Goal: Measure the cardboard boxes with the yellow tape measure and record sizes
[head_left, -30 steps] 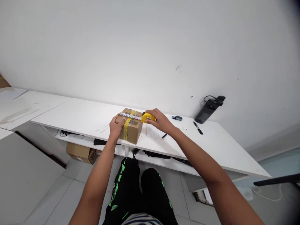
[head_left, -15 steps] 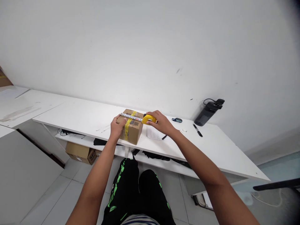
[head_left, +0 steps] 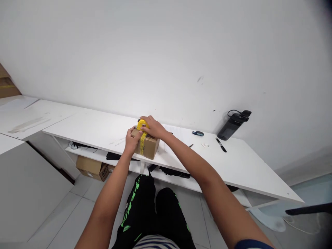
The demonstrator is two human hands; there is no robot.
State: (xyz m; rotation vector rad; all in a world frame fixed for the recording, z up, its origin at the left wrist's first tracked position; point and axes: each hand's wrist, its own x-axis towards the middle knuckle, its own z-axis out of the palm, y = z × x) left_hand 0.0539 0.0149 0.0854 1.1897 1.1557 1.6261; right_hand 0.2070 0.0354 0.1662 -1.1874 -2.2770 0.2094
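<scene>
A small cardboard box [head_left: 150,148] with a yellow tape band stands near the front edge of a long white desk [head_left: 98,129]. My left hand [head_left: 134,139] is closed on the box's near left corner. My right hand [head_left: 153,127] grips a yellow tape measure [head_left: 141,123] and holds it over the box's far left top edge. The tape blade is almost fully drawn in, and only a short bit shows by my left fingers.
A dark water bottle [head_left: 233,124] leans against the wall at the right. A black marker [head_left: 220,144], a small dark gadget [head_left: 197,133] and a sheet of paper [head_left: 167,148] lie on the desk. Another cardboard box [head_left: 92,167] sits on the floor under the shelf.
My right hand has carried the tape measure from the box's right end leftward to its left end, and the blade stretched across the top has drawn back in. My left hand has stayed on the corner.
</scene>
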